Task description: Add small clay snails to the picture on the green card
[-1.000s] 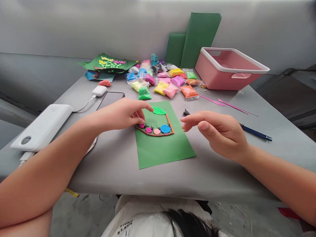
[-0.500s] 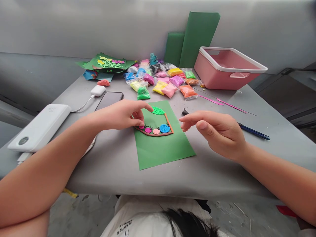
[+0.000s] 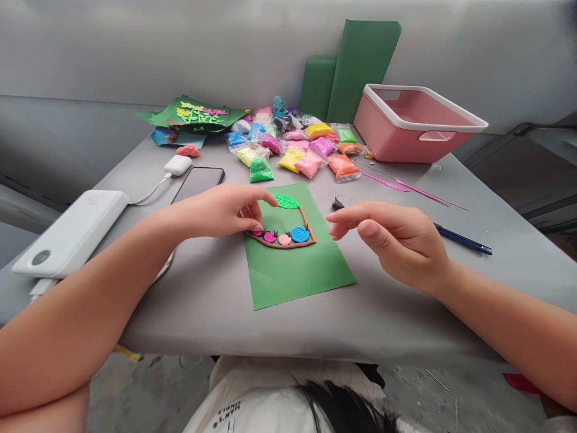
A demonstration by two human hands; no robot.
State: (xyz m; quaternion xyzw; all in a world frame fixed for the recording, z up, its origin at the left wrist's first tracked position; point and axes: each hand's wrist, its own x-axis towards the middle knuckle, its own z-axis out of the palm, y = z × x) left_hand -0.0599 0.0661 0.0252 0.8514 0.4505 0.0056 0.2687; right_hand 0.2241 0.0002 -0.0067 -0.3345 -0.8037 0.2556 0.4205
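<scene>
A green paper sheet (image 3: 297,273) lies on the table with a clay picture on it. A brown clay strip (image 3: 288,245) and an orange clay strip (image 3: 308,224) meet at a corner, topped by a bright green leaf (image 3: 288,202). Along the brown strip sit small coiled clay snails: a blue one (image 3: 300,234), a pale pink one (image 3: 285,239) and a magenta one (image 3: 270,237). My left hand (image 3: 229,207) is open, its fingertips at the leftmost magenta piece, which they partly hide. My right hand (image 3: 392,240) hovers open right of the sheet, near a black clay lump (image 3: 338,204), with nothing visible in it.
Bags of coloured clay (image 3: 309,162) crowd the back, beside a pink basket (image 3: 396,135). Pink clay tools (image 3: 419,189) and a dark blue pen (image 3: 464,239) lie at right. A phone (image 3: 198,180), white power bank (image 3: 72,231) and flower craft sheets (image 3: 193,117) are at left.
</scene>
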